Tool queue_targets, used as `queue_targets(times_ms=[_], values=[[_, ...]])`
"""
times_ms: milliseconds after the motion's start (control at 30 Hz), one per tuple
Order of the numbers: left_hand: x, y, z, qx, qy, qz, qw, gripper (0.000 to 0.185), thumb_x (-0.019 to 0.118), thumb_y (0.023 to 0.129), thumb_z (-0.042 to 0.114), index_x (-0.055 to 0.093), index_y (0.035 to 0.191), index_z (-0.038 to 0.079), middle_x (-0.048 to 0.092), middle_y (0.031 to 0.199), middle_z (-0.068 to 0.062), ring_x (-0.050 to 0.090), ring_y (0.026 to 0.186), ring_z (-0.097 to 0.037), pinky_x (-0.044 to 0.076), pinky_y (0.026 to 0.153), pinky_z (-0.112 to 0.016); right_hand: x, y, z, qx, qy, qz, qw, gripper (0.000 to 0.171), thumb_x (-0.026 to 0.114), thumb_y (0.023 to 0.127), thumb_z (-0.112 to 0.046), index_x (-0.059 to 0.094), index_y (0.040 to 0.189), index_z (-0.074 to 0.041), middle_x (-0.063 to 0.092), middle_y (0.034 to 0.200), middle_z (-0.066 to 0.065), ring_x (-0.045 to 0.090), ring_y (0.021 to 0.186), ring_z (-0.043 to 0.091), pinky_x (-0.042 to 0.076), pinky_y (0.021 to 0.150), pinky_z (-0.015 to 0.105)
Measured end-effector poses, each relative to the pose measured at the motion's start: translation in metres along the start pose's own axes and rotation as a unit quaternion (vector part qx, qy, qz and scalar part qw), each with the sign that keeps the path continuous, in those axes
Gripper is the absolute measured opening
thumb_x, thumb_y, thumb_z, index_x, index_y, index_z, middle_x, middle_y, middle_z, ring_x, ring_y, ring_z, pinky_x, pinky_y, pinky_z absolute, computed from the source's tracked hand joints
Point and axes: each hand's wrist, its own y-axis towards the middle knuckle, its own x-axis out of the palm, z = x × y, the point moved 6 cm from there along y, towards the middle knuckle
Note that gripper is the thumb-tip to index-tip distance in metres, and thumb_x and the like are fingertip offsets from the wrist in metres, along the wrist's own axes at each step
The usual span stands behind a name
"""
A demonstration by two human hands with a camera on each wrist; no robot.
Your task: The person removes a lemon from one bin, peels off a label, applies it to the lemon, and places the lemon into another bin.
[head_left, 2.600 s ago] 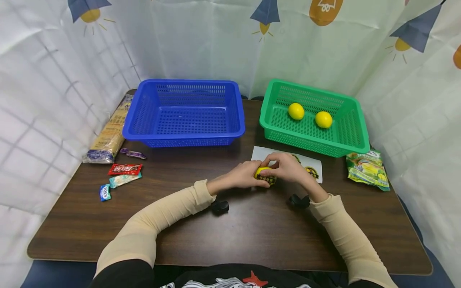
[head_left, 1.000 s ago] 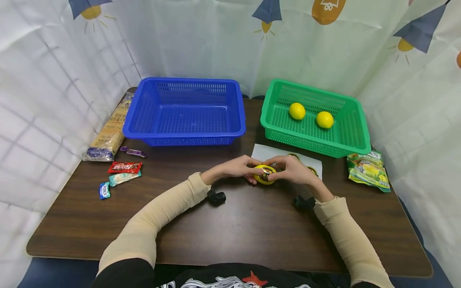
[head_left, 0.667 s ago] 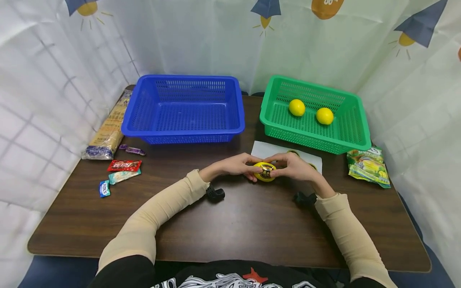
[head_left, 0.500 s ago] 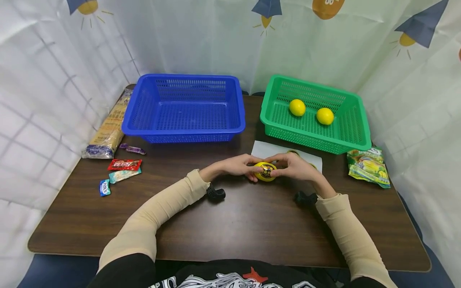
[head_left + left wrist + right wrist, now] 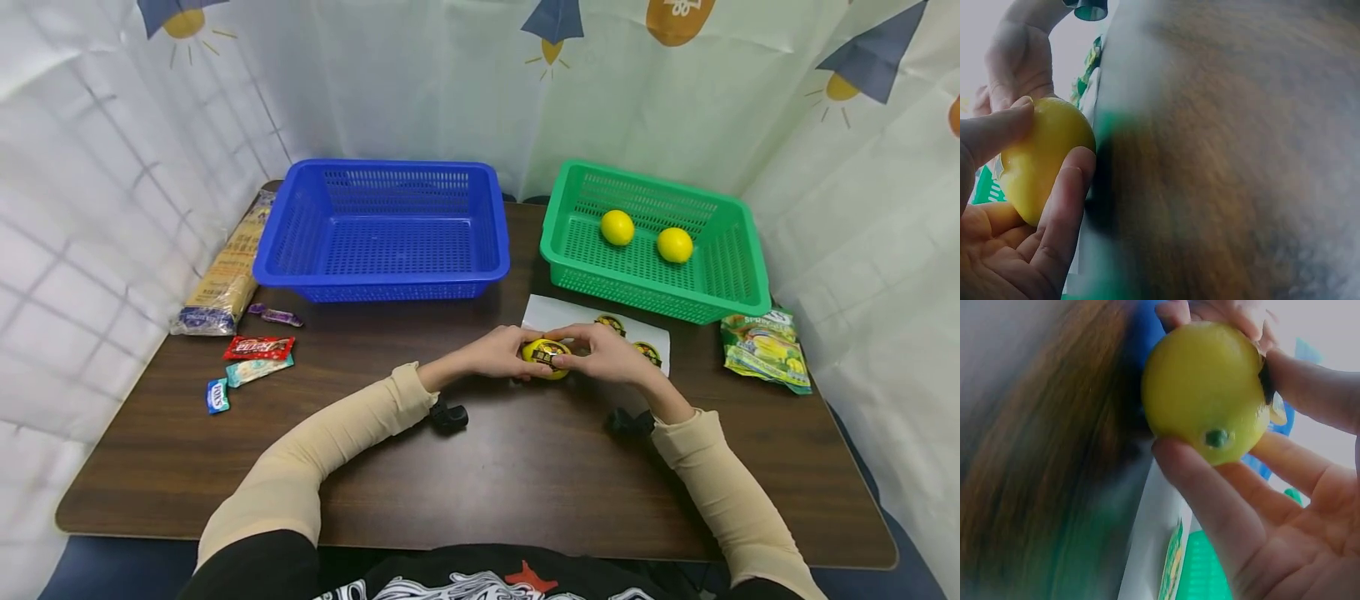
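Much of the lemon (image 5: 547,356) was covered in the head view: only its top, bearing a dark round sticker, showed between the fingers of the two hands at the centre of the frame, and what the sticker depicted could not be made out. The left hand (image 5: 498,354) curled round the fruit from its left side and the right hand (image 5: 607,354) closed on it from the right, so both hands held the one lemon between them, just above the dark wooden table (image 5: 525,467). The left wrist view showed the same lemon at the left edge of the frame, pinched between thumb and fingers (the table beside it was only a brown blur, and the green patch at the bottom was too smeared to name). In the right wrist view the lemon filled the upper middle of the frame, its small green stem end facing the camera, with the right hand's fingers (image 5: 1210,494) under it and the other hand's fingertips over its top; the background there was blurred too. Behind the hands in the head view lay a white sticker sheet (image 5: 570,315), partly hidden by them, with two round stickers showing. Further up the frame stood a green basket (image 5: 742,267) holding two more lemons (image 5: 617,227), and a blue basket (image 5: 382,283) to its left. A green snack bag (image 5: 765,348) lay at right; a long packet (image 5: 225,275) and small sweets (image 5: 258,348) lay at left, their print unreadable.
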Motion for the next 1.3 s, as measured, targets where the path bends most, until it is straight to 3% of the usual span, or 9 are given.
queue_targets(times_ms=[233, 400, 533, 733, 867, 1100, 1300], values=[[-0.002, 0.000, 0.003, 0.015, 0.036, 0.021, 0.9990, 0.048, 0.076, 0.087, 0.040, 0.063, 0.127, 0.016, 0.070, 0.071, 0.004, 0.061, 0.059, -0.004, 0.049, 0.057, -0.020, 0.000, 0.006, -0.001, 0.000, 0.009, 0.031, 0.999, 0.037, 0.068, 0.094, -0.034, 0.071, 0.122, -0.010, 0.073, 0.120, 0.012, 0.073, 0.095, 0.019, 0.055, 0.078, 0.027], [-0.001, 0.000, 0.001, 0.011, 0.015, 0.018, 0.9997, 0.050, 0.077, 0.086, 0.038, 0.063, 0.128, 0.015, 0.072, 0.077, -0.001, 0.063, 0.060, -0.004, 0.050, 0.056, -0.020, 0.003, 0.006, 0.005, 0.037, 0.091, 0.008, 0.995, 0.033, 0.066, 0.096, -0.027, 0.070, 0.123, -0.008, 0.071, 0.118, 0.016, 0.068, 0.087, 0.016, 0.058, 0.072, 0.027], [-0.001, -0.001, -0.001, 0.007, -0.004, 0.020, 0.9998, 0.054, 0.077, 0.086, 0.036, 0.061, 0.133, 0.015, 0.073, 0.082, -0.003, 0.065, 0.061, -0.006, 0.052, 0.057, -0.021, 0.004, 0.007, 0.011, 0.066, 0.139, -0.003, 0.988, 0.034, 0.064, 0.097, -0.026, 0.069, 0.125, -0.006, 0.067, 0.122, 0.020, 0.067, 0.091, 0.015, 0.061, 0.076, 0.029], [-0.001, -0.001, -0.001, 0.014, 0.000, 0.028, 0.9995, 0.058, 0.079, 0.085, 0.036, 0.061, 0.135, 0.015, 0.073, 0.085, -0.003, 0.063, 0.062, -0.006, 0.053, 0.058, -0.022, 0.002, 0.008, 0.016, 0.084, 0.142, -0.002, 0.986, 0.033, 0.064, 0.098, -0.026, 0.069, 0.125, -0.007, 0.066, 0.124, 0.019, 0.065, 0.097, 0.018, 0.062, 0.078, 0.033], [-0.003, 0.000, 0.001, 0.017, 0.027, 0.036, 0.9988, 0.056, 0.079, 0.084, 0.038, 0.063, 0.132, 0.015, 0.073, 0.088, -0.003, 0.062, 0.065, -0.006, 0.050, 0.059, -0.020, 0.003, 0.009, 0.019, 0.090, 0.139, -0.002, 0.986, 0.034, 0.063, 0.098, -0.029, 0.069, 0.125, -0.009, 0.066, 0.125, 0.018, 0.063, 0.099, 0.021, 0.062, 0.079, 0.035], [-0.001, -0.001, 0.001, 0.030, 0.075, 0.049, 0.9955, 0.070, 0.085, 0.077, 0.040, 0.058, 0.136, 0.015, 0.072, 0.113, -0.001, 0.064, 0.091, -0.009, 0.050, 0.078, -0.021, 0.004, 0.006, 0.017, 0.085, 0.121, -0.002, 0.989, 0.038, 0.062, 0.099, -0.034, 0.066, 0.127, -0.009, 0.065, 0.128, 0.017, 0.066, 0.103, 0.022, 0.062, 0.080, 0.035], [-0.003, -0.003, 0.001, 0.051, 0.086, 0.071, 0.9925, 0.066, 0.083, 0.080, 0.035, 0.055, 0.137, 0.016, 0.070, 0.120, -0.003, 0.065, 0.098, -0.013, 0.051, 0.085, -0.025, -0.009, 0.005, 0.014, 0.080, 0.107, 0.036, 0.990, 0.042, 0.059, 0.099, -0.040, 0.066, 0.125, -0.008, 0.066, 0.125, 0.017, 0.068, 0.107, 0.025, 0.061, 0.086, 0.036]])
